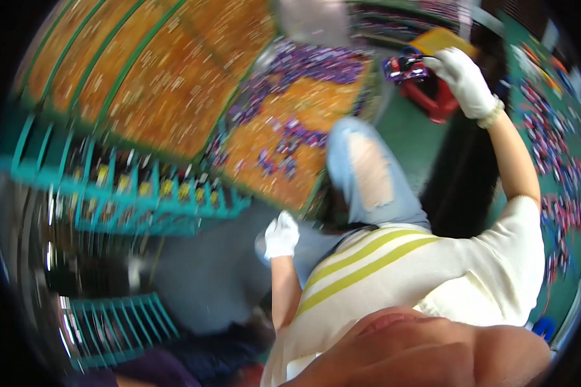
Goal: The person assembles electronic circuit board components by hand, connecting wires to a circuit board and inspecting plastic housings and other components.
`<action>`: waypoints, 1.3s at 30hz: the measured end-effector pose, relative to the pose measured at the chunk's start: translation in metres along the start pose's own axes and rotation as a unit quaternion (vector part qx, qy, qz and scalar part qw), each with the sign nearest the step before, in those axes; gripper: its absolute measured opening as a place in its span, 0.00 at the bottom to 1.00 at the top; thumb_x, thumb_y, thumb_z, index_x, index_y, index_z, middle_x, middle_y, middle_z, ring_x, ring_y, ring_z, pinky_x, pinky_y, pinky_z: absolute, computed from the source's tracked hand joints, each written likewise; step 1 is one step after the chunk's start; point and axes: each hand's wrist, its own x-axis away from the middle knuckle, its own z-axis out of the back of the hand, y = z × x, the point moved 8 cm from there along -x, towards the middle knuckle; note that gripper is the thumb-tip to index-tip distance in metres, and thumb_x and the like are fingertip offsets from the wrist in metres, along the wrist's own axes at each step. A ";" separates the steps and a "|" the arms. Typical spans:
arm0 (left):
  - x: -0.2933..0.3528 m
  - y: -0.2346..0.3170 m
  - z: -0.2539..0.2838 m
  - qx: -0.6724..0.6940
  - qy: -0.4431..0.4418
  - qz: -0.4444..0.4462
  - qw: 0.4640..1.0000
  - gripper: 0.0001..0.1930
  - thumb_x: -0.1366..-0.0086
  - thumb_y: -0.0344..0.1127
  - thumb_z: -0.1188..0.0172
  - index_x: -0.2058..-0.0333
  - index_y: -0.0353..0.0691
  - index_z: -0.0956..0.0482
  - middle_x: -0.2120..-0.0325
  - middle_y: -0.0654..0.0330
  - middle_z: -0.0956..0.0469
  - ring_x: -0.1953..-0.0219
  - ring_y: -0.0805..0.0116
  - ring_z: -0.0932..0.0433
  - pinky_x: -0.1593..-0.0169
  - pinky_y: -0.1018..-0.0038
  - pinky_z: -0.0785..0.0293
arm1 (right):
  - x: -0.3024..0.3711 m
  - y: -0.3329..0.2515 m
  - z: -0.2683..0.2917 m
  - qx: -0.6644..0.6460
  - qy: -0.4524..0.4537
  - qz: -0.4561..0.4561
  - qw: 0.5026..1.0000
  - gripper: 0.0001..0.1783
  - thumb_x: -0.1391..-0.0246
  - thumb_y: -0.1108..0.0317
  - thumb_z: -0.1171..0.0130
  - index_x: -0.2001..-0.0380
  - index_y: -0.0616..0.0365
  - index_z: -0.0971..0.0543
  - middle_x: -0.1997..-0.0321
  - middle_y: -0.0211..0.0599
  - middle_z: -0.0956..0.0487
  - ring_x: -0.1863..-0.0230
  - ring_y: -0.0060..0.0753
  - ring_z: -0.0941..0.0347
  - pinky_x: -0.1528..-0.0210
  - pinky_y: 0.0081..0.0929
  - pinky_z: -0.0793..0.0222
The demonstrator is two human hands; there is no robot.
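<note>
My right hand [461, 80], in a white glove, is raised at the upper right. Its fingers and thumb pinch a small toy car [405, 68], dark with purple and red parts. Behind the toy are a red curved object [432, 103] and a yellow panel [442, 41]. Lower and to the left, my gloved left hand [281, 235] is beside my thigh, its fingers curled in and nothing showing in them. Ahead of my knees lies an orange-brown tray [265, 138] with many small purple and dark pieces, blurred by motion.
Large orange-brown panels with green bars [168, 77] stand at the upper left. Below them are teal slatted racks [129, 187] with yellow and dark items. On the right, a green table [529, 213] carries heaps of red, blue and purple pieces. Another person's dark clothing [206, 355] shows at the bottom left.
</note>
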 end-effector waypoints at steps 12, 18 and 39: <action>-0.079 -0.031 -0.035 -0.145 -0.065 0.122 0.980 0.18 0.36 0.35 0.59 0.54 0.26 0.33 0.56 0.50 0.27 0.56 0.64 0.27 0.54 0.70 0.28 | 0.119 0.068 0.223 0.419 0.094 -0.183 0.884 0.08 0.57 0.62 0.45 0.76 0.54 0.25 0.77 0.43 0.28 0.72 0.50 0.33 0.68 0.41 0.39; -0.077 -0.027 -0.047 -0.174 0.010 0.093 0.980 0.17 0.36 0.35 0.59 0.55 0.26 0.33 0.59 0.50 0.25 0.58 0.62 0.26 0.55 0.67 0.26 | 0.209 0.088 0.265 0.374 0.197 -0.265 0.867 0.12 0.53 0.60 0.46 0.70 0.56 0.23 0.72 0.43 0.25 0.66 0.46 0.30 0.59 0.35 0.35; -0.072 -0.023 -0.028 -0.150 -0.006 0.122 0.981 0.17 0.36 0.35 0.59 0.57 0.26 0.30 0.60 0.49 0.24 0.59 0.62 0.25 0.54 0.67 0.27 | 0.474 0.174 0.192 -0.061 0.138 -0.650 0.745 0.26 0.44 0.49 0.61 0.48 0.50 0.30 0.81 0.27 0.29 0.79 0.19 0.38 0.75 0.20 0.42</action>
